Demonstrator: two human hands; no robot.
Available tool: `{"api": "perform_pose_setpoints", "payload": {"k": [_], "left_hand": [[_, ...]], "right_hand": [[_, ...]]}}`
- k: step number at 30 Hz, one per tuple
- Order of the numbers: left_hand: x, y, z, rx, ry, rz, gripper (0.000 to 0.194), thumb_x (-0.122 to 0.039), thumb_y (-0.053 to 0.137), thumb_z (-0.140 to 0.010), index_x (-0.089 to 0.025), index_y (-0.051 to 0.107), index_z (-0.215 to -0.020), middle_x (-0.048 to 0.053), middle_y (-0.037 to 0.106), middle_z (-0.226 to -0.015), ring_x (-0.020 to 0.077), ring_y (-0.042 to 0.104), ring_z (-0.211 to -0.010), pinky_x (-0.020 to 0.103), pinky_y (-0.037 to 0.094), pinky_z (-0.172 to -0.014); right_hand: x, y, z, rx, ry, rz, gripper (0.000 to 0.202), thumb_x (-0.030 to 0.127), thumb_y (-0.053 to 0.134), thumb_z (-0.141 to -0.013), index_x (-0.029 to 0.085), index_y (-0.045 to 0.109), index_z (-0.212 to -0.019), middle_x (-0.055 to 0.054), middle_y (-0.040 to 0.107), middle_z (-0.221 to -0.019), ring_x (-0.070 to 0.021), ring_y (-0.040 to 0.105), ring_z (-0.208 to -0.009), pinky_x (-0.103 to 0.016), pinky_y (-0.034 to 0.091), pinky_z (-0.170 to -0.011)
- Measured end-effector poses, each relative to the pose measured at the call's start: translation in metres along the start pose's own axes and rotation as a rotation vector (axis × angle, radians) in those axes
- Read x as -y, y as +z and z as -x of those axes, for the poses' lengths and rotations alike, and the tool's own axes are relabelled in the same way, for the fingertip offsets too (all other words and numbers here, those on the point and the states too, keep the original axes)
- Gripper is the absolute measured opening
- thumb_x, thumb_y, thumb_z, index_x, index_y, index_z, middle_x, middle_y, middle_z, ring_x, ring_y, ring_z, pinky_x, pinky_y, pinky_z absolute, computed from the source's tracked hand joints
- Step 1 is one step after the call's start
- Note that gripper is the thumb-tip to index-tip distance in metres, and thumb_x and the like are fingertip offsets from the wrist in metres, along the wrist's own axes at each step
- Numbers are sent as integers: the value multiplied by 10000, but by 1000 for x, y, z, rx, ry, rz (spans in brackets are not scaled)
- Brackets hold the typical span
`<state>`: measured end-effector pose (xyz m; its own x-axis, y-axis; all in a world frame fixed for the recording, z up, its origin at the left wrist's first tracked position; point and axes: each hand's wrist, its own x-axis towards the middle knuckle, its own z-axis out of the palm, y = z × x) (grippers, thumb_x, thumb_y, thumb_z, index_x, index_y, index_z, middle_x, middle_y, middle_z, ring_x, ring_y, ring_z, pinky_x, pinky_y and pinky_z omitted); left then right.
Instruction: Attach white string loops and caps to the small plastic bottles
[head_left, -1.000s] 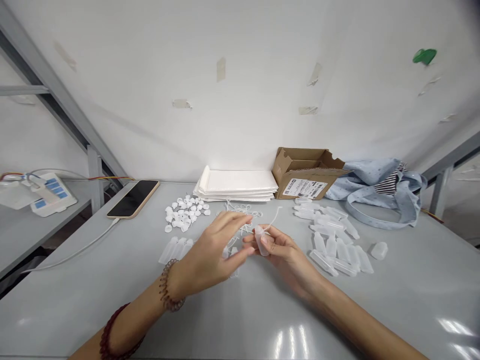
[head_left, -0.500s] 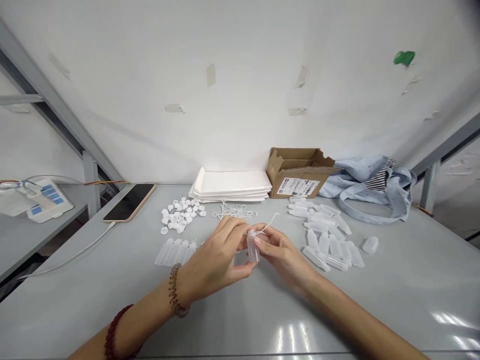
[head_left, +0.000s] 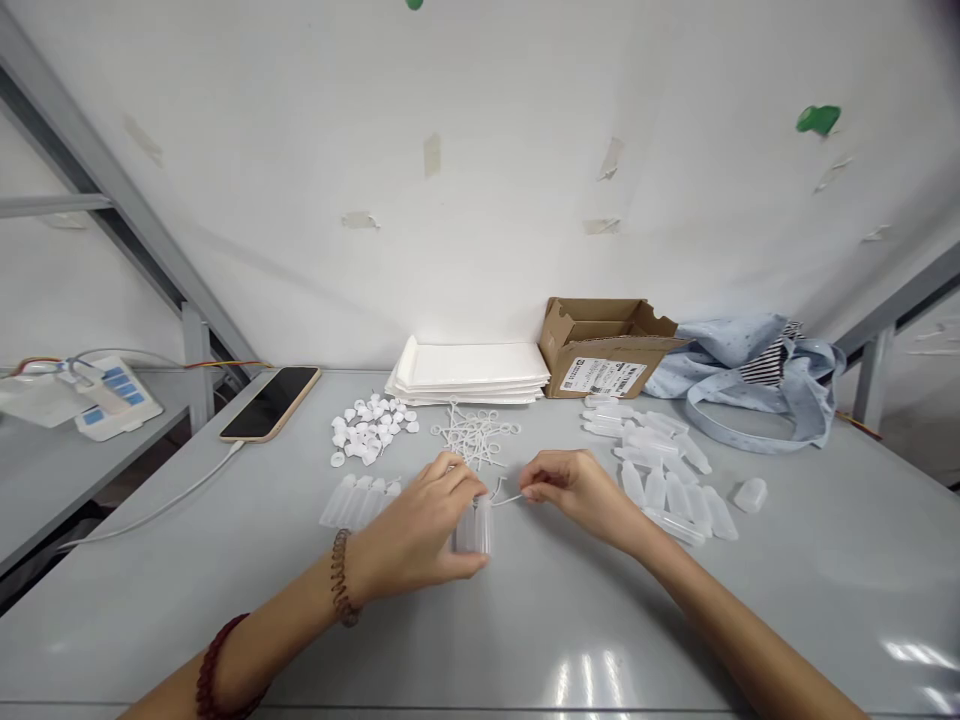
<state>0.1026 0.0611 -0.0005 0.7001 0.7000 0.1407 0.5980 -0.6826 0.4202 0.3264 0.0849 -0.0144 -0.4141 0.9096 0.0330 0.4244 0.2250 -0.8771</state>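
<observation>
My left hand [head_left: 420,520] is closed around a small translucent plastic bottle [head_left: 484,528], fingers at its neck end and thumb at its base. Another such bottle shows partly beside it under my fingers. My right hand [head_left: 574,490] pinches the end of a thin white loop strap [head_left: 508,500], which runs toward the held bottle's neck; my fingers hide where it joins. More white straps [head_left: 476,435] lie in a tangled pile behind my hands. A row of translucent bottles [head_left: 358,503] lies left of my left hand, partly covered by it.
White caps [head_left: 369,430] lie scattered at back left, near a phone [head_left: 270,404] with a charging cable. White envelopes [head_left: 472,372] and an opened cardboard box [head_left: 600,350] stand by the wall. Loose bottles [head_left: 675,490] and a blue cloth bag [head_left: 742,370] are at right.
The bottle has moved down and left, beside another bottle. My right hand has left the bottle, moving right with the strap's end. The view has shifted slightly.
</observation>
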Motion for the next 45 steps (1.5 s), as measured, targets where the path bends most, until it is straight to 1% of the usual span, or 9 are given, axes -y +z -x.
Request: {"api": "perform_pose_setpoints", "payload": {"k": [4,10,17,30,34,36,39,42,45], "left_hand": [[3,5,0,-3,19,-64,350,-247,689,-688,-146,554,-994,87,576,-962,271,446,-969,402,444,-830],[11,7,-1,-1,12,-78,368,-292,671,-717,-140,552,-1032,99,582,-988,284,442,-1022,408,439,-851],[22,8,-5,31,15,-78,419,-346,659,-746,-129,532,-1081,96,569,-1010,275,425,-1055,396,424,-884],[18,8,-3,9,29,-108,449,-337,679,-704,-138,537,-1081,101,558,-1041,281,430,-1029,406,413,-871],[16,2,-3,15,18,-66,552,-470,668,-713,-131,522,-1124,109,554,-1075,282,421,-1056,415,406,-896],[18,-3,-4,-2,-23,-35,530,-510,589,-777,-129,516,-1137,110,555,-1078,272,421,-1065,410,407,-899],[26,-12,-10,-70,-122,-29,339,-385,423,-904,-133,538,-1100,105,568,-1070,249,426,-1074,396,407,-900],[34,-19,-21,-88,-199,-62,263,-275,395,-908,-134,588,-1019,98,597,-1008,246,455,-1038,386,420,-868],[36,-19,-38,-24,-194,-94,250,-246,418,-891,-143,641,-940,94,617,-946,251,479,-1007,353,442,-799]], "right_hand": [[-3,3,-1,26,-81,163,174,93,531,-749,202,661,-710,-13,650,-728,-157,564,-662,-298,439,-647],[-6,7,-2,53,-162,278,213,72,490,-790,196,660,-754,-32,652,-779,-168,592,-723,-299,451,-693],[-9,9,-3,50,-160,337,200,59,494,-804,182,651,-793,-32,643,-799,-155,588,-729,-284,453,-694],[-11,4,-2,109,-198,461,123,100,606,-785,178,678,-849,-54,642,-864,-191,578,-861,-318,465,-779],[-6,-2,-2,107,-212,469,99,168,606,-812,180,678,-878,-60,648,-885,-198,580,-887,-329,464,-802],[-4,-10,-2,69,-214,478,102,193,587,-829,186,677,-878,-59,654,-876,-197,587,-871,-325,466,-786],[-4,-29,-2,-71,-189,511,126,205,546,-852,189,670,-860,-56,662,-860,-193,599,-824,-318,468,-745],[-11,-52,-3,-240,-138,596,141,178,519,-850,179,659,-833,-58,665,-860,-194,604,-797,-318,465,-726],[-23,-70,-4,-348,-52,739,163,148,501,-846,171,662,-851,-66,664,-889,-200,610,-810,-310,463,-719]]}}
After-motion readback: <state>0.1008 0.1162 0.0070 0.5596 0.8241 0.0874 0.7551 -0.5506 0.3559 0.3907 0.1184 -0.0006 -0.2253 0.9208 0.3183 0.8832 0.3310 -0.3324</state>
